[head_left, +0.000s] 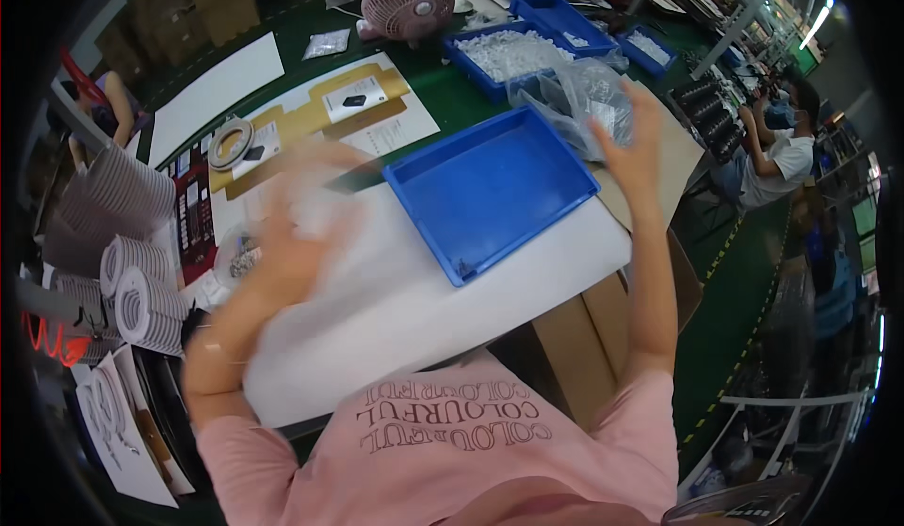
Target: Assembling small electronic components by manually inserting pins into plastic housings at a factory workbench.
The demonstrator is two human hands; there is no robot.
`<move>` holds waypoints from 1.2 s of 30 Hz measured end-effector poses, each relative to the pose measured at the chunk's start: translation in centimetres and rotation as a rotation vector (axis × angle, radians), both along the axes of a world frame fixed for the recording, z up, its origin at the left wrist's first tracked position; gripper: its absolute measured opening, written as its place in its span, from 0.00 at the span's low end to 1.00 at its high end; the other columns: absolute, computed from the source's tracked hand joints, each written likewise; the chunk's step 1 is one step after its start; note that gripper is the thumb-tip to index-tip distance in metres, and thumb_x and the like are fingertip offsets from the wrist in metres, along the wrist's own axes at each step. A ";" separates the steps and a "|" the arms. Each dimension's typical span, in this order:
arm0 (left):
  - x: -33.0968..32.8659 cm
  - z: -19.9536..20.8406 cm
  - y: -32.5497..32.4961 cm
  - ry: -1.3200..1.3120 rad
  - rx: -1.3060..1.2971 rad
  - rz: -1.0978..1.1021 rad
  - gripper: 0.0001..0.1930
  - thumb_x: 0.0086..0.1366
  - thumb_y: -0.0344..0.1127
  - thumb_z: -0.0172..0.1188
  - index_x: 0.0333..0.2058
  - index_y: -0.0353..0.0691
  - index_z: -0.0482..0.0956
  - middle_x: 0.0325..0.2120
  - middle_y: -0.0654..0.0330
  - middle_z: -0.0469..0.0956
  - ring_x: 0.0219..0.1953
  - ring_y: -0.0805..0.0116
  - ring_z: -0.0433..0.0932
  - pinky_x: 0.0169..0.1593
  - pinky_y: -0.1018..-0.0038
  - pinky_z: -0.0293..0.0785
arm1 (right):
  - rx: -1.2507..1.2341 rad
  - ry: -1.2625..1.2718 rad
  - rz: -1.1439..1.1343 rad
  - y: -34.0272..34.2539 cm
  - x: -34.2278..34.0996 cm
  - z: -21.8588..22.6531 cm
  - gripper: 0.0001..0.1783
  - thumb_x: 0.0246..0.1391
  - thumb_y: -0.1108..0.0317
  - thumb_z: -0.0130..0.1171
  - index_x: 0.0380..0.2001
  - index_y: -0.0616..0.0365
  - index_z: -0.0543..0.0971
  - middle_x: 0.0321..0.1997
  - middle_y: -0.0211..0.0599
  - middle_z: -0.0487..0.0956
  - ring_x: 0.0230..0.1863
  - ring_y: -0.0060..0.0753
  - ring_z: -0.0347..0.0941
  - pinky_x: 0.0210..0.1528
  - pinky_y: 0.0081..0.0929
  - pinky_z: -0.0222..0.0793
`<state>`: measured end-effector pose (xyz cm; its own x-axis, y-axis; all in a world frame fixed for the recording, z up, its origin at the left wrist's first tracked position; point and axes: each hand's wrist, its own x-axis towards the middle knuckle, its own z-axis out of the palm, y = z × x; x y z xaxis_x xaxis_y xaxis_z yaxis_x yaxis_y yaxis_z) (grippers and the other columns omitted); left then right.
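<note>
An empty blue plastic tray (494,187) lies at an angle on the white sheet (377,338) over the table in front of me. To its left, my left hand (294,229) is smeared by motion above the sheet, thumb and fingers apart, with nothing visible in it. My right hand (636,154) is raised beyond the tray's right edge, thumb and fingers spread. Behind it a crumpled clear plastic bag (574,97) lies beside the tray; whether the fingers touch the bag I cannot tell. Partly behind my left hand stands a clear round container (240,255) of small metal parts.
Blue bins of small white parts (513,53) and a pink fan (410,3) stand at the back. A ring-shaped roll (231,143) rests on flattened yellow packaging (330,112). White coiled stacks (146,309) line the left. Co-workers sit at right (782,154), far left and back.
</note>
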<state>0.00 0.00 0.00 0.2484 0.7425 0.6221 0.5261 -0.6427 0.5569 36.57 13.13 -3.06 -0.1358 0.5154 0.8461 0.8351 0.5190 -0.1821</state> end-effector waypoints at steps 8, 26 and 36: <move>5.9 -13.8 5.0 0.480 -0.115 -0.236 0.12 0.56 0.44 0.57 0.26 0.41 0.79 0.19 0.60 0.76 0.34 0.64 0.73 0.61 0.51 0.50 | -0.573 -0.088 -0.304 10.9 6.0 -7.6 0.11 0.51 0.61 0.54 0.35 0.53 0.78 0.31 0.46 0.79 0.37 0.50 0.75 0.38 0.43 0.69; 4.0 -15.5 7.8 0.095 -0.137 -0.157 0.10 0.43 0.26 0.53 0.26 0.43 0.79 0.20 0.64 0.74 0.33 0.65 0.71 0.59 0.55 0.52 | -0.954 -0.233 0.046 4.1 2.7 3.3 0.12 0.50 0.65 0.57 0.35 0.61 0.79 0.36 0.41 0.79 0.42 0.43 0.75 0.44 0.35 0.69; 4.8 -16.5 7.0 -0.060 -0.064 0.078 0.24 0.39 0.29 0.53 0.41 0.41 0.73 0.50 0.51 0.64 0.55 0.49 0.58 0.62 0.55 0.48 | -0.662 -0.560 -0.539 11.4 2.6 -8.1 0.29 0.37 0.68 0.64 0.48 0.46 0.73 0.56 0.46 0.67 0.60 0.52 0.57 0.54 0.41 0.64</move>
<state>4.79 6.98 -16.47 0.1519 0.7967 0.5849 0.5374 -0.5633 0.6276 39.22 24.50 -11.16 -0.0358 0.9662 0.2552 0.9812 -0.0145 0.1924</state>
